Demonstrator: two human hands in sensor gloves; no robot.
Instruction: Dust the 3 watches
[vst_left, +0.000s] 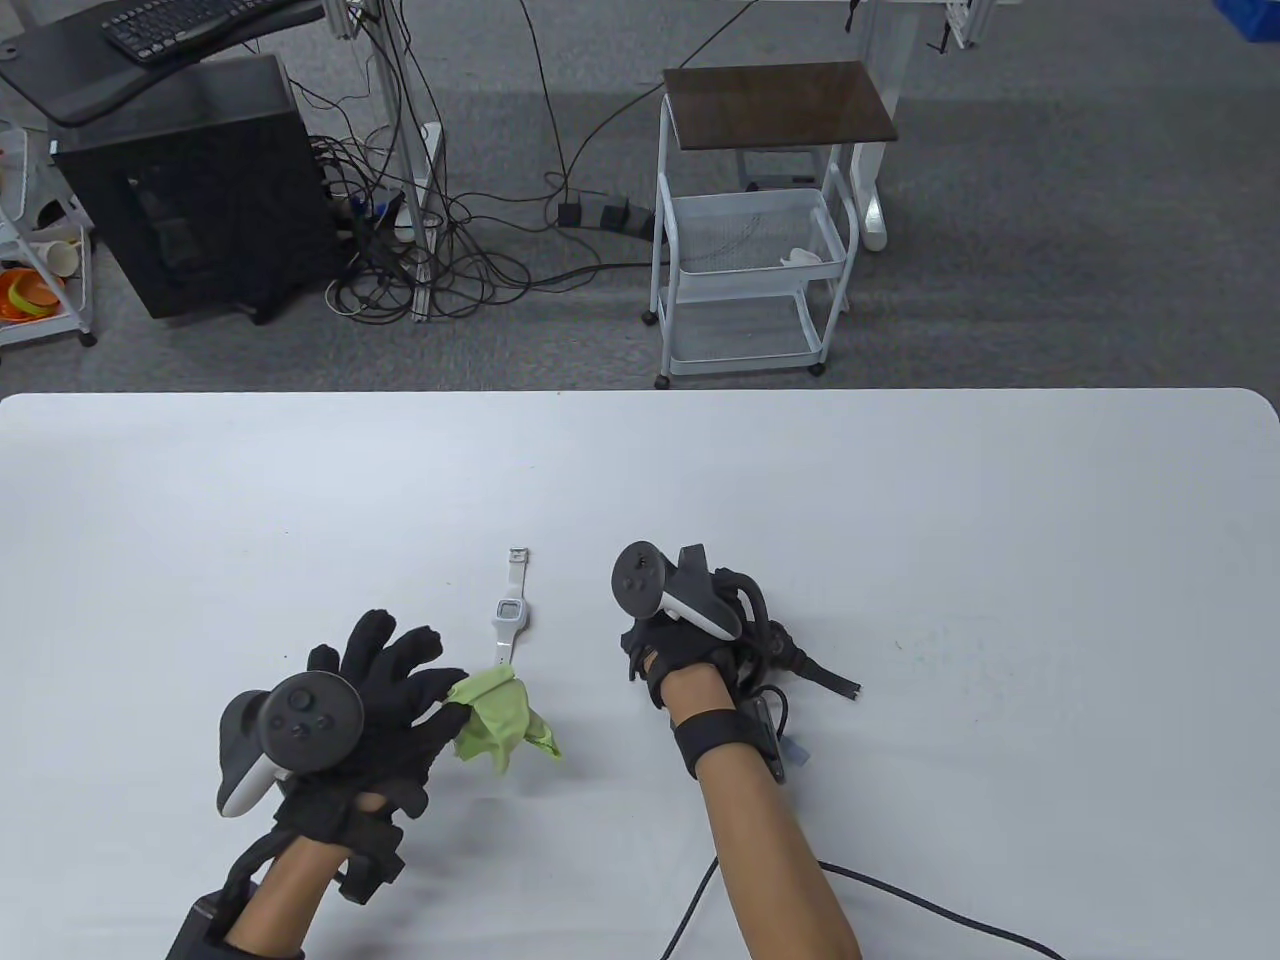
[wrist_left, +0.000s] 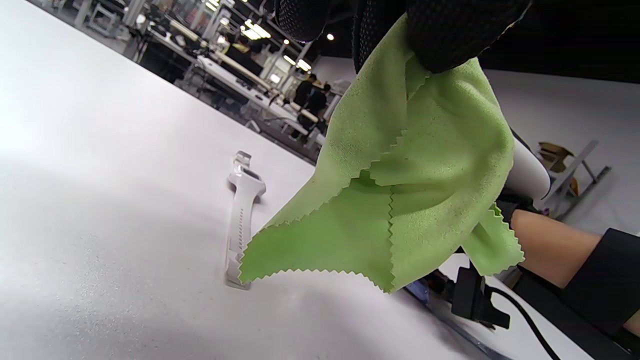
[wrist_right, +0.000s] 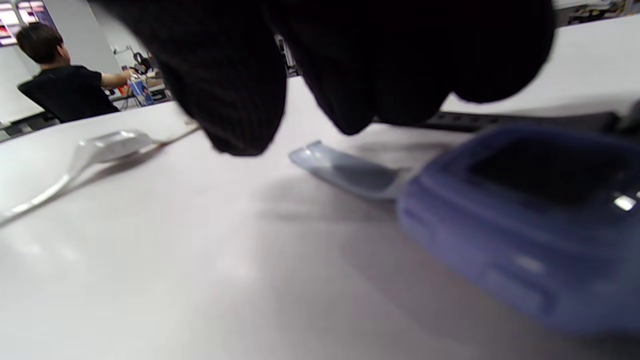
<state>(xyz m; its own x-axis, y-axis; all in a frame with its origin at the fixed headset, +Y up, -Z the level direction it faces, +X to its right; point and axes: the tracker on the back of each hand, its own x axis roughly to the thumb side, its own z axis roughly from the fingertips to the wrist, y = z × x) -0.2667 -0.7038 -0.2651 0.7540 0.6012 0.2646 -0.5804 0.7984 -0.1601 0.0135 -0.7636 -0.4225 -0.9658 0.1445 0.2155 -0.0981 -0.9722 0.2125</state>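
1 white watch (vst_left: 509, 610) lies beside the green cloth (vst_left: 500, 718) the left hand (vst_left: 375, 700) pinches; right hand (vst_left: 665, 640) grip unclear.

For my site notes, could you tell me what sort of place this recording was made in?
Most likely a lab or workshop for recording hand data: a white table on grey carpet, a computer tower with tangled cables, a wheeled cart, and further workbenches in the wrist view.
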